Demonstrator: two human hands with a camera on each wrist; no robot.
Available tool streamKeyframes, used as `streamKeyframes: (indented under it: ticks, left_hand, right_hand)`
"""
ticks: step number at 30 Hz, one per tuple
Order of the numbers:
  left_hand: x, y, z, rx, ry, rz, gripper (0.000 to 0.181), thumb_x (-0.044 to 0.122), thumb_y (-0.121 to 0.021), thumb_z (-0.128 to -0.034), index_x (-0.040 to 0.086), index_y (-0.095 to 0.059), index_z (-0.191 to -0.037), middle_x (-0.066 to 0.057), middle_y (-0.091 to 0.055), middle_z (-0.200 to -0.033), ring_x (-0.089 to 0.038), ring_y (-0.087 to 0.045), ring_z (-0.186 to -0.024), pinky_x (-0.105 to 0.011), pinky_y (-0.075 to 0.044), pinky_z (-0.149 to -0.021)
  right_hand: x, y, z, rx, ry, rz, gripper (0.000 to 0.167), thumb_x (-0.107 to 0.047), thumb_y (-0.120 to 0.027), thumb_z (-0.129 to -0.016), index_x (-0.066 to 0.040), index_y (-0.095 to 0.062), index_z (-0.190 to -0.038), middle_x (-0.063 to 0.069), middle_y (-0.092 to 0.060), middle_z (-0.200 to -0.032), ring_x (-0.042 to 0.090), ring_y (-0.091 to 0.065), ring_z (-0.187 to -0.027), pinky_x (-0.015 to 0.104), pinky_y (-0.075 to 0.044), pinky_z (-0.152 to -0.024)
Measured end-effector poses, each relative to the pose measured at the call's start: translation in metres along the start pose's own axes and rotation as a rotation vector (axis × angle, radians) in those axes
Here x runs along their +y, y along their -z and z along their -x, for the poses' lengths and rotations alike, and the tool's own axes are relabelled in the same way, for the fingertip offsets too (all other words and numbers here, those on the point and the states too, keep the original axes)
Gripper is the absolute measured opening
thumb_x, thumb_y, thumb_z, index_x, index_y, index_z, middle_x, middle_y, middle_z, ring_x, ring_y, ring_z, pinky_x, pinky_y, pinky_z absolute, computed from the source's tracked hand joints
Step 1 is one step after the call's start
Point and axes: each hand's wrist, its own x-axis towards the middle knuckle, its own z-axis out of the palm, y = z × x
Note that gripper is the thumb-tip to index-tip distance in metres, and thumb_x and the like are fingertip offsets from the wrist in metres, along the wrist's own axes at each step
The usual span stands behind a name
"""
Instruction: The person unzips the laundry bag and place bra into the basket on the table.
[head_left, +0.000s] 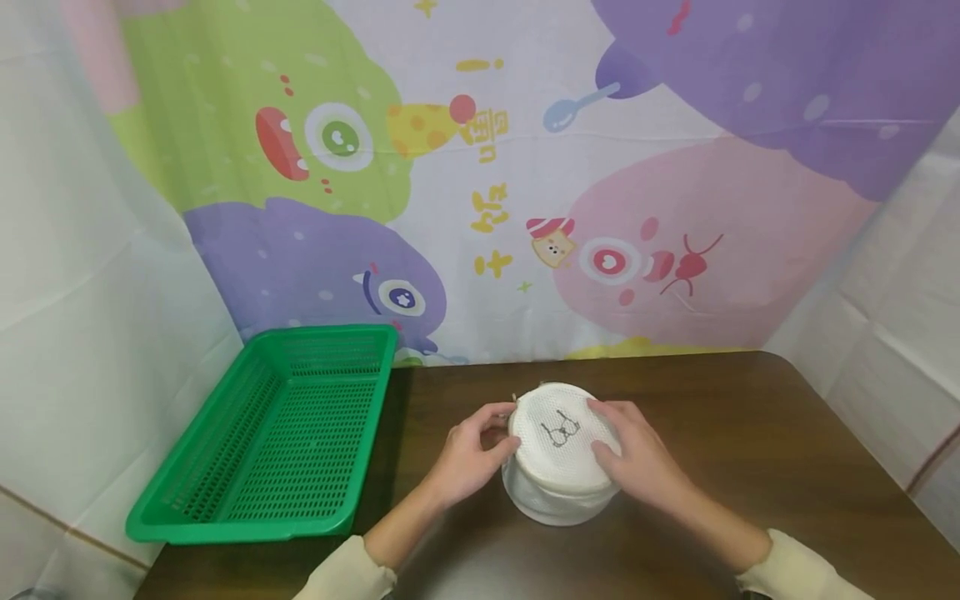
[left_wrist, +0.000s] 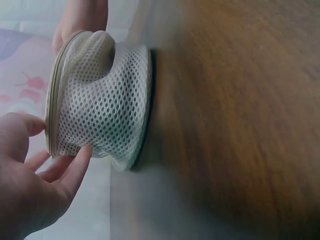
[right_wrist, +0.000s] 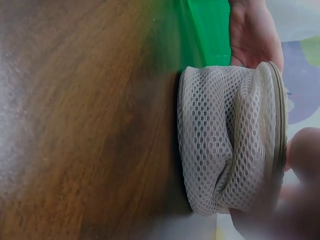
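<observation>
A round white mesh laundry bag (head_left: pixel 558 450) stands on the table, a bra outline (head_left: pixel 561 430) printed on its lid. A zipper (right_wrist: pixel 278 110) runs round the lid's edge, and the mesh wall sags in folds. My left hand (head_left: pixel 468 457) holds the left edge of the lid; in the left wrist view its thumb touches the rim while other fingers lie against the mesh side (left_wrist: pixel 100 105). On the opposite side, my right hand (head_left: pixel 645 458) grips the lid's edge with fingers bent over the top. The inside of the bag is hidden.
A green plastic basket (head_left: pixel 358 467) with slotted walls sits at the table's left. The brown wooden table (head_left: pixel 712 400) extends to the right of the bag. Behind it hangs a cloth with cartoon figures (head_left: pixel 480 317), and pale sheets (head_left: pixel 90 333) flank both sides.
</observation>
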Motion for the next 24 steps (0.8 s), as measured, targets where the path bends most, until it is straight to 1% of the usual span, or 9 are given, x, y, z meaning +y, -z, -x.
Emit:
streamKeyframes:
  ticks: [3,4,6,7,11,14,18,22,24]
  left_hand:
    - [0.001,0.0,0.003,-0.001,0.004,0.015,0.046,0.012,-0.078,-0.1034,0.003,-0.067,-0.147,-0.024,-0.081,-0.129,-0.037,-0.082,-0.118,-0.041,-0.068,-0.099]
    - [0.001,-0.001,0.004,0.0,0.005,0.017,0.046,0.012,-0.078,-0.1032,0.003,-0.066,-0.147,-0.024,-0.08,-0.13,-0.037,-0.082,-0.118,-0.04,-0.068,-0.098]
    - [0.0,-0.001,0.006,0.001,0.003,0.022,0.047,0.011,-0.078,-0.1026,0.002,-0.066,-0.147,-0.025,-0.08,-0.13,-0.038,-0.082,-0.116,-0.037,-0.068,-0.096]
    - [0.0,-0.001,0.006,0.001,0.005,0.022,0.047,0.011,-0.079,-0.1023,0.002,-0.065,-0.146,-0.025,-0.08,-0.13,-0.038,-0.082,-0.115,-0.033,-0.067,-0.094]
    - [-0.001,-0.002,0.008,0.002,0.018,0.026,0.047,0.012,-0.079,-0.102,0.003,-0.064,-0.145,-0.026,-0.08,-0.13,-0.037,-0.083,-0.113,-0.02,-0.062,-0.088]
    - [-0.001,-0.003,0.008,0.002,0.025,0.02,0.046,0.013,-0.079,-0.1023,0.005,-0.063,-0.145,-0.026,-0.08,-0.131,-0.036,-0.083,-0.113,-0.017,-0.06,-0.085]
    - [0.0,-0.001,0.007,0.013,0.022,-0.028,0.048,0.015,-0.08,-0.1028,0.006,-0.062,-0.147,-0.025,-0.078,-0.133,-0.036,-0.082,-0.114,-0.029,-0.066,-0.088]
    - [0.002,0.002,0.004,0.049,0.009,-0.067,0.052,0.017,-0.079,-0.1039,0.008,-0.061,-0.152,-0.023,-0.075,-0.142,-0.039,-0.081,-0.121,-0.05,-0.068,-0.1]
    - [0.002,0.003,0.002,0.059,0.002,-0.068,0.053,0.017,-0.078,-0.1047,0.009,-0.06,-0.155,-0.022,-0.073,-0.148,-0.041,-0.079,-0.126,-0.056,-0.066,-0.107]
  right_hand:
    - [0.002,-0.002,-0.002,0.008,0.024,-0.01,0.057,-0.011,-0.072,-0.094,-0.004,-0.069,-0.15,0.029,-0.067,-0.136,0.043,-0.07,-0.124,0.056,-0.06,-0.107]
    - [-0.007,0.002,-0.004,-0.009,0.009,-0.017,0.057,-0.009,-0.072,-0.093,-0.002,-0.069,-0.15,0.03,-0.067,-0.137,0.048,-0.07,-0.125,0.065,-0.058,-0.107]
    - [-0.017,0.006,-0.005,-0.026,-0.009,-0.026,0.056,-0.007,-0.071,-0.093,-0.001,-0.069,-0.15,0.03,-0.067,-0.139,0.047,-0.069,-0.128,0.065,-0.058,-0.109]
    - [-0.028,0.012,-0.007,-0.043,-0.028,-0.027,0.057,-0.004,-0.072,-0.092,0.001,-0.069,-0.149,0.031,-0.067,-0.14,0.051,-0.069,-0.129,0.072,-0.056,-0.109]
    - [-0.042,0.019,-0.009,-0.083,-0.072,-0.015,0.055,0.0,-0.071,-0.095,0.001,-0.068,-0.15,0.029,-0.066,-0.144,0.049,-0.068,-0.133,0.07,-0.055,-0.112]
    - [-0.045,0.021,-0.01,-0.1,-0.094,-0.012,0.055,0.0,-0.072,-0.096,0.0,-0.068,-0.15,0.029,-0.066,-0.146,0.049,-0.068,-0.135,0.069,-0.055,-0.113]
    - [-0.045,0.023,-0.01,-0.104,-0.112,-0.015,0.054,-0.002,-0.074,-0.096,-0.001,-0.068,-0.15,0.029,-0.065,-0.148,0.05,-0.067,-0.136,0.069,-0.054,-0.114]
    - [-0.048,0.026,-0.008,-0.099,-0.128,-0.013,0.054,-0.006,-0.076,-0.097,-0.003,-0.069,-0.151,0.029,-0.064,-0.15,0.052,-0.067,-0.138,0.07,-0.054,-0.116]
    - [-0.05,0.028,-0.007,-0.102,-0.14,-0.006,0.054,-0.008,-0.076,-0.098,-0.004,-0.069,-0.152,0.031,-0.062,-0.152,0.053,-0.066,-0.139,0.071,-0.053,-0.116]
